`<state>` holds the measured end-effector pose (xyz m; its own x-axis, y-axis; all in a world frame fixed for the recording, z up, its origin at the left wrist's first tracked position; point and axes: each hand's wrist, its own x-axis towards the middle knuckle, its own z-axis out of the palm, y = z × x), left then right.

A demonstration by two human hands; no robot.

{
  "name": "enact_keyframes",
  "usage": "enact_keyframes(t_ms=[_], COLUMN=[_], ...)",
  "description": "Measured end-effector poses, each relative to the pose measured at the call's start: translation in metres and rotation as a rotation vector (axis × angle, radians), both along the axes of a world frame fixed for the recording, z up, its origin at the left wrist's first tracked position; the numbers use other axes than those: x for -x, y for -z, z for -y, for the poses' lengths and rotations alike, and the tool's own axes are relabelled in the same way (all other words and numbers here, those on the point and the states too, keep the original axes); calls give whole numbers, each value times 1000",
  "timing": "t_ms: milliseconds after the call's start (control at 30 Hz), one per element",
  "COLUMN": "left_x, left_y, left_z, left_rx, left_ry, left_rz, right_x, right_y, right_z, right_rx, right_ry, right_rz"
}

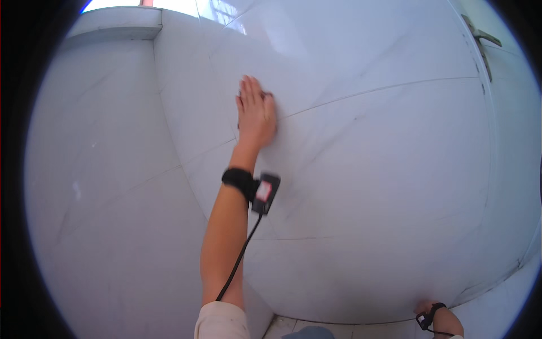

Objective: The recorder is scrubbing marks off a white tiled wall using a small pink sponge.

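My left hand (255, 112) lies flat against a glossy white marble-look tiled wall (360, 169), back of the hand towards me. Its fingers point up and lie close together. Dark brown edges of a small flat thing (266, 94) show beside the thumb and under the palm; most of it is hidden. Around the left wrist a black strap (239, 180) carries a small dark device (266, 193) with a cable. Far down at the lower right, my right hand (424, 306) is blurred near the foot of the wall, its fingers unclear. It wears a similar strap (436, 309).
Another tiled wall (106, 178) meets this one in a corner at left. Above is a ledge (118, 21) below a bright opening. A door handle (487, 38) juts out at upper right. Light floor tiles (372, 330) and blue-grey fabric (311, 332) show at the bottom.
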<state>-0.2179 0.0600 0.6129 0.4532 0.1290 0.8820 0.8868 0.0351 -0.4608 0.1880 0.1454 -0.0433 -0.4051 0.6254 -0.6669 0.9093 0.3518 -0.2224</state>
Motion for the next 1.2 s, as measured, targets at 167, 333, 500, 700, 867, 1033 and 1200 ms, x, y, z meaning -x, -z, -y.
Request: enact_keyframes(t_ms=[167, 333, 500, 700, 867, 1033, 1200], left_x=[-35, -17, -13, -25, -23, -38, -56], left_y=[65, 30, 129, 108, 103, 120, 144], left_z=[-5, -16, -15, -36, -33, -26, -4], left_rx=[310, 16, 643, 295, 182, 348, 581], left_ry=[77, -19, -19, 92, 150, 121, 65], left_rz=[-272, -189, -388, -241, -51, -191, -448], right_x=[-41, -11, -14, -12, -18, -9, -10], right_y=[83, 19, -6, 9, -18, -37, -44], right_z=[-13, -13, -2, 4, 22, 14, 20], right_rx=[-168, -215, -22, -49, -49, -276, 11], right_ry=[-93, -185, -32, -123, -77, -27, 94], right_rz=[-136, -102, -26, 21, 39, -218, 37])
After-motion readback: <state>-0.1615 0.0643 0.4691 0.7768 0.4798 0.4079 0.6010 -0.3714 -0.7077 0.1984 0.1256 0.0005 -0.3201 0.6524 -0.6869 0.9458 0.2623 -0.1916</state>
